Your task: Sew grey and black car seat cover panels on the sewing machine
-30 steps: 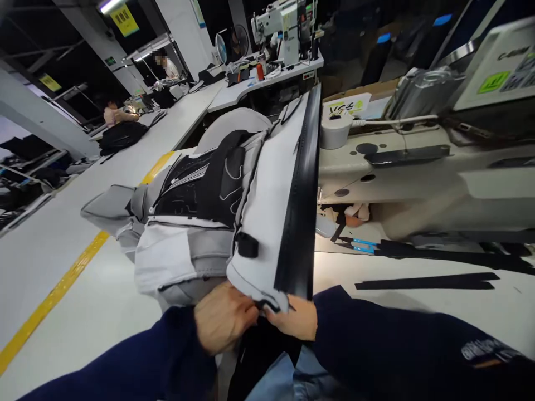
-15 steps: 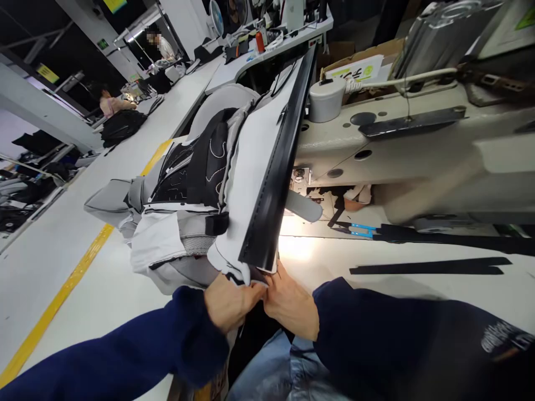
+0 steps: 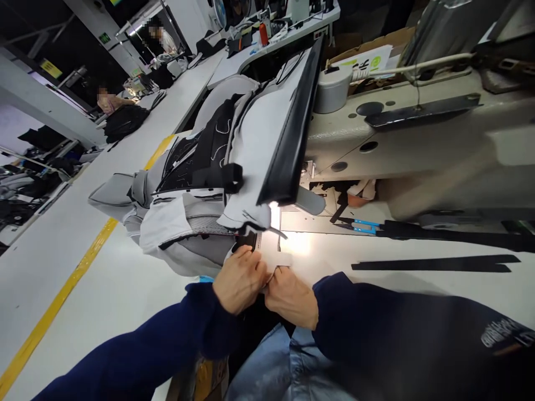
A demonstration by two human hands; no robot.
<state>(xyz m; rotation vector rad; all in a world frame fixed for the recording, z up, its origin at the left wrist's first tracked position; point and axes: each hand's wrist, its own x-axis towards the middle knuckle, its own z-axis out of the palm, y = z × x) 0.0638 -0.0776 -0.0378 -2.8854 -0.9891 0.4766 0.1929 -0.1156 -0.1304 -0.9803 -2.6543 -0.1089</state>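
A bulky grey and white sewn fabric piece [image 3: 254, 145] lies across the table by the sewing machine. Black mesh panels, straps and a stiff, glossy black strip [image 3: 292, 145] form part of it. Closed fingers of my left hand [image 3: 240, 277] grip its white near edge [image 3: 278, 259]. Close beside it, my right hand [image 3: 291, 295] is also closed on that edge, knuckles up. Both hands are below the near end of the black strip, apart from it. Their fingertips are hidden.
The sewing machine [image 3: 418, 150] stands at right, its lamp lighting the needle area. Blue-handled thread snips [image 3: 365, 225] and black strips [image 3: 434, 263] lie on the table [image 3: 50, 267]. A small orange cup [image 3: 360, 199] sits under the machine arm. Two people work at the far left.
The near end of the black strip has moved up and away from my hands. My left hand has turned knuckles up and risen slightly. White fabric now shows between the hands.
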